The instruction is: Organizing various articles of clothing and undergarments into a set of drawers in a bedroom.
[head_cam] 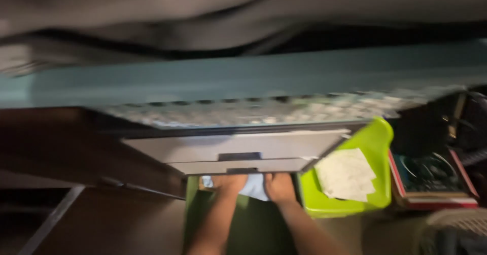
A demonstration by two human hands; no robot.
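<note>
Both hands (253,184) press pale cloth (253,188) beside a green bin (373,143).

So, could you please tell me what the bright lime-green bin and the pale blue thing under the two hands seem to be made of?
The bright lime-green bin looks like moulded plastic: its colour is even, its rim smooth and faintly glossy. The pale blue thing between the left hand and the right hand looks like soft cloth, matte and bunched, though motion blur leaves that uncertain.
</note>
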